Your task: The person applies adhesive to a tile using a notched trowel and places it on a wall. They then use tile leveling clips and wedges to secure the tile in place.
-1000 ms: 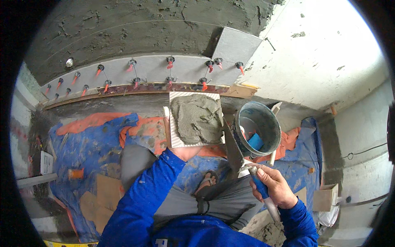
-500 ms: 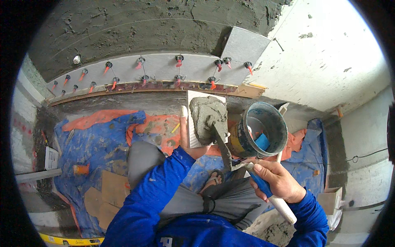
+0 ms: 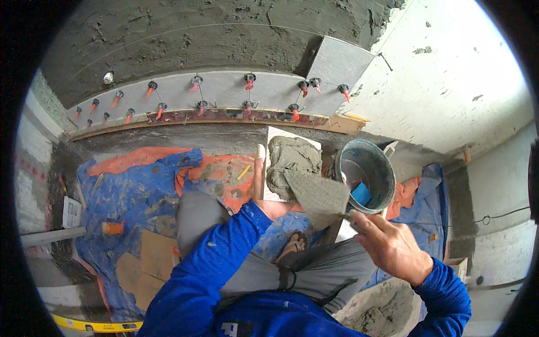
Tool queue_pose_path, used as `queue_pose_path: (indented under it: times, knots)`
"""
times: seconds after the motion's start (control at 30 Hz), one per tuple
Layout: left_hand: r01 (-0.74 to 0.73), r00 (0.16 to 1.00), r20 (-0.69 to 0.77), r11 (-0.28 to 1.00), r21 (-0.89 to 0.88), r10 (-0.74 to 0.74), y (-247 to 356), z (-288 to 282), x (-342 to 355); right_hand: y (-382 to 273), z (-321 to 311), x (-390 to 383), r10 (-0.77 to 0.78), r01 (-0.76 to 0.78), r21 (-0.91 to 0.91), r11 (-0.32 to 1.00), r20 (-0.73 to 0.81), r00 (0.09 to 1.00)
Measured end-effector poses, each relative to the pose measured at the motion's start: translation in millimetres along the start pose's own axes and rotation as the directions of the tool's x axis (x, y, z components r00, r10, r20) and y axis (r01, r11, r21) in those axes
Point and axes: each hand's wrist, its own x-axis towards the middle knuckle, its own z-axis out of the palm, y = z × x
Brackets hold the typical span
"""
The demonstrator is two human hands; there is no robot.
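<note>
My left hand (image 3: 270,206) holds a pale tile (image 3: 275,194) from below, its thumb up along the left edge. A thick heap of grey mortar (image 3: 295,154) covers most of the tile. My right hand (image 3: 393,247) is closed around the handle of a trowel; the handle is mostly hidden by the fingers. The trowel's broad blade (image 3: 321,196), coated in mortar, lies tilted with its tip at the heap's lower edge. Just right of the tile stands a dark bucket (image 3: 384,196) with a blue object (image 3: 360,194) inside.
Ahead, grey wall tiles (image 3: 224,90) carry several red-handled levelling clips (image 3: 250,82) below a mortar-covered wall (image 3: 185,45). Blue sheeting (image 3: 135,196) and cardboard (image 3: 160,253) cover the floor. A mortar tub (image 3: 387,314) sits by my right knee; a yellow spirit level (image 3: 98,324) lies lower left.
The trowel has turned so its blade shows flat rather than edge-on. My right hand has moved slightly right and rolled over, and the tile has shifted a little right.
</note>
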Motion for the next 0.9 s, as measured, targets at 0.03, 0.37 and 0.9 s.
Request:
queue_pose_path:
  times: [0.03, 0.37, 0.9]
  knots:
    - [-0.062, 0.992, -0.113, 0.997, -0.053, 0.055, -1.5, 1.7, 1.5, 2.5, -4.2, -2.1, -0.019, 0.016, -0.069, 0.997, -0.033, 0.999]
    - [0.01, 0.995, -0.1, 0.99, -0.142, -0.024, -11.6, 10.7, 2.1, -1.2, -0.1, -2.1, -0.065, 0.013, -0.373, 0.928, -0.125, 0.99]
    - [0.072, 0.997, 0.001, 0.99, 0.123, -0.073, -16.1, 35.9, 3.0, 13.3, -18.2, -20.9, 0.177, -0.209, -0.131, 0.969, -0.218, 0.96]
